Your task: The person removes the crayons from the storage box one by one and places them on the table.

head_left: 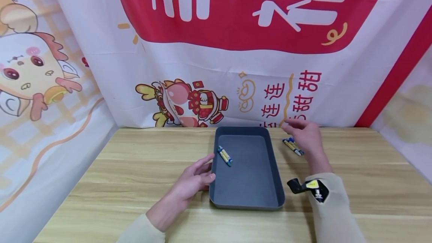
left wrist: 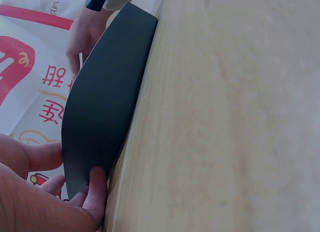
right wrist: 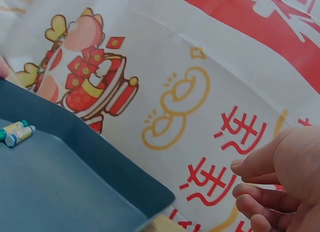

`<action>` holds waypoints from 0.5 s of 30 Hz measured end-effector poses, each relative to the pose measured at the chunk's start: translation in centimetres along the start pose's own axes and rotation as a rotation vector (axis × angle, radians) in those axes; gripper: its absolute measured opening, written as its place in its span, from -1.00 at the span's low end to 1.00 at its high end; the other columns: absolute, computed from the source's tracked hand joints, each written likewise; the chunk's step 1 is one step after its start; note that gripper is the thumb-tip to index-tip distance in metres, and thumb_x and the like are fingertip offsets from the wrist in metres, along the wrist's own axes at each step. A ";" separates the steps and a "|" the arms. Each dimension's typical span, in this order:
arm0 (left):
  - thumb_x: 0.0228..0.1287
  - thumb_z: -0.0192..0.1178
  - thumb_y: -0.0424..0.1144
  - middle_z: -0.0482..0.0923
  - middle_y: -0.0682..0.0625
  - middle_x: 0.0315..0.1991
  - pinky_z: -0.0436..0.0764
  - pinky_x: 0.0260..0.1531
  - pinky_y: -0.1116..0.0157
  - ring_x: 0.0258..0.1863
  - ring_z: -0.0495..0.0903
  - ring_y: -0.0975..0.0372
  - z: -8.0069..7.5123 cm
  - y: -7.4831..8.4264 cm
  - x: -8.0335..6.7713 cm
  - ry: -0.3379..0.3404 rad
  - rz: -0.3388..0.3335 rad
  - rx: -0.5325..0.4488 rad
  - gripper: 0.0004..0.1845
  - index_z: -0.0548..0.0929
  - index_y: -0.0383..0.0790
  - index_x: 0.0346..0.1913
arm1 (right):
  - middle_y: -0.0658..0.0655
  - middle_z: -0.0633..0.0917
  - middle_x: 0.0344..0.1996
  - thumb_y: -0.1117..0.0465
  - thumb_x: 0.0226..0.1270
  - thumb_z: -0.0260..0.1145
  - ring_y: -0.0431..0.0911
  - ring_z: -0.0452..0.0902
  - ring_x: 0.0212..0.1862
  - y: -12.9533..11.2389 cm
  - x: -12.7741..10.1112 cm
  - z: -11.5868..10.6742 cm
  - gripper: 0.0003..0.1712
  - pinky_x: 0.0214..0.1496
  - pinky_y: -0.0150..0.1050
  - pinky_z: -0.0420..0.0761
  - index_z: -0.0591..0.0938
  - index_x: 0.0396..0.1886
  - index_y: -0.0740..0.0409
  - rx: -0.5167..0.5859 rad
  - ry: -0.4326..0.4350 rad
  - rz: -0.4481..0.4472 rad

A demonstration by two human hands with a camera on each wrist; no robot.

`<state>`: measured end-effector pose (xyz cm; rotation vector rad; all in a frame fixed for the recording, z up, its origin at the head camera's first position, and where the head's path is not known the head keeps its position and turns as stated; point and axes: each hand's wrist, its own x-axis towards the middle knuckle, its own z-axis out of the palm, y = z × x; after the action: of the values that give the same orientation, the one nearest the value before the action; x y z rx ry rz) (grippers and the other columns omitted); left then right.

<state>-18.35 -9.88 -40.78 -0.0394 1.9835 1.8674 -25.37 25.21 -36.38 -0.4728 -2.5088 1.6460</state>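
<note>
A dark grey rectangular tray lies on the table. My left hand rests against its left side, fingertips touching the wall and rim; in the left wrist view, fingers press the tray's outer wall. Inside, near the left wall, two crayons with pale wrappers and green or blue ends lie side by side. Past the tray's right side hovers my right hand, fingers loosely bent, with nothing visible between them in the right wrist view. Below it, a few blue-ended crayons lie on the table, partly hidden by the hand.
The wooden table extends to both sides of the tray. A white and red printed cloth hangs right behind the table's far edge. Another printed cloth hangs at the left. A black wrist mount sticks out from the right sleeve.
</note>
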 end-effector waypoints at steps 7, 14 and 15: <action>0.52 0.22 -0.35 0.25 -0.28 0.64 0.64 0.28 0.02 0.51 0.46 -0.12 0.1 0.0 0.0 -0.001 -0.003 0.004 -0.28 0.34 0.13 0.64 | 0.25 0.66 0.29 -0.04 0.55 0.36 0.13 0.55 0.27 -0.7 -0.5 1.0 -0.44 0.18 -0.14 0.56 0.62 0.43 0.04 -0.036 -0.010 -0.075; 0.51 0.23 -0.35 0.26 -0.28 0.64 0.64 0.27 0.01 0.51 0.47 -0.12 0.0 -0.1 0.1 -0.001 0.003 0.008 -0.28 0.34 0.13 0.64 | 0.24 0.65 0.22 0.01 0.54 0.37 0.09 0.53 0.18 -1.3 -0.9 2.6 -0.47 0.08 -0.20 0.54 0.64 0.41 0.04 -0.020 -0.047 -0.110; 0.52 0.23 -0.34 0.26 -0.28 0.64 0.64 0.28 0.01 0.51 0.47 -0.12 0.0 -0.1 0.1 0.000 0.002 0.009 -0.29 0.34 0.13 0.64 | 0.24 0.65 0.22 0.01 0.54 0.38 0.09 0.53 0.18 -1.3 -0.9 2.8 -0.48 0.10 -0.18 0.54 0.65 0.40 0.04 -0.016 -0.051 -0.117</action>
<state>-18.44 -9.85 -40.88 -0.0346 1.9923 1.8598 -25.49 21.96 -36.27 -0.2826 -2.5344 1.6162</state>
